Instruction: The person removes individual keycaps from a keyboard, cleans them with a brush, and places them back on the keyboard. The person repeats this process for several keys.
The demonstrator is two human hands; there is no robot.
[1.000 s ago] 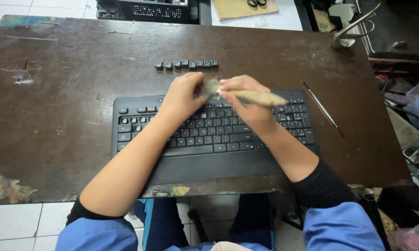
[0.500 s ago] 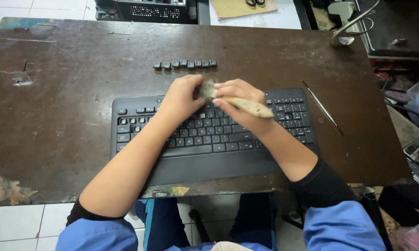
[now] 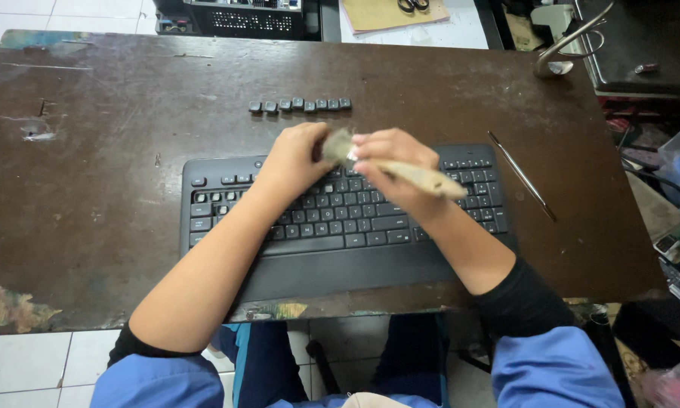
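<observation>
Both hands are up over the top rows of the black keyboard (image 3: pixel 340 219), which lies flat on the worn brown tabletop (image 3: pixel 113 174). The right hand (image 3: pixel 396 170) has a closed grip on a pale wooden-handled brush (image 3: pixel 415 178), handle slanting out toward the lower right, bristle end tucked in between the two hands. The left hand (image 3: pixel 298 159) curls in against that bristle end, fingers pinched narrow on something small there; what it is stays hidden behind the fingers.

Just beyond the keyboard, a short row of loose dark keycaps (image 3: pixel 300 105) sits lined up on the tabletop, apart from the hands. Off to the right lies a thin metal rod (image 3: pixel 522 176), clear of the keyboard's edge.

Where could this slip? The small piece is pinched tight at the fingertips right above the open key rows; a loosened grip would likely drop it down among the keys. That brush handle sticks out over the number pad, so a wide swing could knock keys there. And a forward sweep of either hand could scatter the row of keycaps, since nothing holds them in place.
</observation>
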